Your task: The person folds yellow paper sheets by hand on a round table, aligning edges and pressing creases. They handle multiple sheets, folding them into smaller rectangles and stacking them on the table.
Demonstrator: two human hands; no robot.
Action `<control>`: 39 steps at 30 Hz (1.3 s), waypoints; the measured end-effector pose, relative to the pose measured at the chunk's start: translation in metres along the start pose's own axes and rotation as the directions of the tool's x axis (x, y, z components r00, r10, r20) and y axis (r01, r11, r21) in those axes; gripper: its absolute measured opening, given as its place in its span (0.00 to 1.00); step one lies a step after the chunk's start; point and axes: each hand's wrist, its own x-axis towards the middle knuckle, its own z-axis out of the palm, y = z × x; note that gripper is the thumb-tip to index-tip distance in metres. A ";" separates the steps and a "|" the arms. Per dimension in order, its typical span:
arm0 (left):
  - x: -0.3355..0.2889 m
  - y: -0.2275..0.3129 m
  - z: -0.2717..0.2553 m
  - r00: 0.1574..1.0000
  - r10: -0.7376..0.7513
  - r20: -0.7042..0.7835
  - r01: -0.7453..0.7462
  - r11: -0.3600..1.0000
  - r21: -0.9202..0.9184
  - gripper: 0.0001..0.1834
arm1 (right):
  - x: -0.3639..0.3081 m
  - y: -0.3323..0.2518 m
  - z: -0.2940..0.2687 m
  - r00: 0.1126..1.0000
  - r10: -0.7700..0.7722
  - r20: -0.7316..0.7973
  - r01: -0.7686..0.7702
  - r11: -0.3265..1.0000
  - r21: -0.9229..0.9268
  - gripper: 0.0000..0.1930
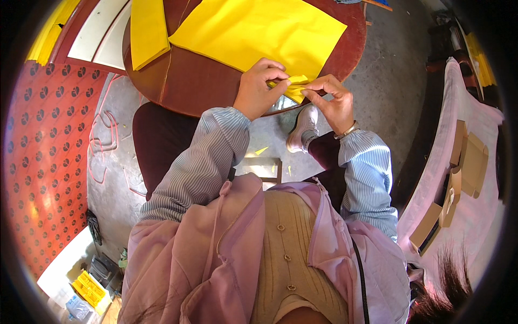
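Note:
At the near edge of a round brown-red table, my left hand and my right hand pinch a small gathered yellow piece between them. It is creased into folds; whether it is paper or cloth, I cannot tell. Right behind it, a large yellow sheet lies flat on the tabletop, and I cannot make out whether the two are joined. Left of that sheet rests a long folded yellow stack. Both my forearms wear striped sleeve covers.
Small yellow scraps lie on the grey floor below the table. To the right, open cardboard boxes sit on a pink cloth. A red patterned sheet covers the left side, with yellow items at lower left.

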 end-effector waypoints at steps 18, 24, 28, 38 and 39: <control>-0.001 0.005 0.008 0.997 -0.013 -0.080 0.012 1.000 -0.018 0.08 | -0.001 -0.005 0.004 0.999 0.022 -0.049 -0.021 1.000 0.007 0.07; 0.000 0.003 0.003 0.999 -0.039 -0.035 0.038 0.999 -0.037 0.09 | -0.001 -0.004 -0.003 1.000 -0.026 0.017 0.027 0.998 -0.054 0.06; 0.000 0.002 -0.003 0.999 -0.041 0.030 0.041 0.999 0.003 0.09 | -0.002 -0.002 0.000 0.997 0.074 0.002 -0.074 0.997 0.000 0.07; -0.002 -0.001 -0.001 0.996 0.072 0.048 -0.072 0.997 0.009 0.13 | -0.001 0.000 0.002 0.994 0.106 -0.017 -0.104 0.992 0.072 0.07; -0.002 -0.001 -0.002 0.997 0.062 0.054 -0.063 0.998 0.021 0.13 | -0.001 -0.001 0.003 0.994 0.105 -0.018 -0.103 0.992 0.073 0.07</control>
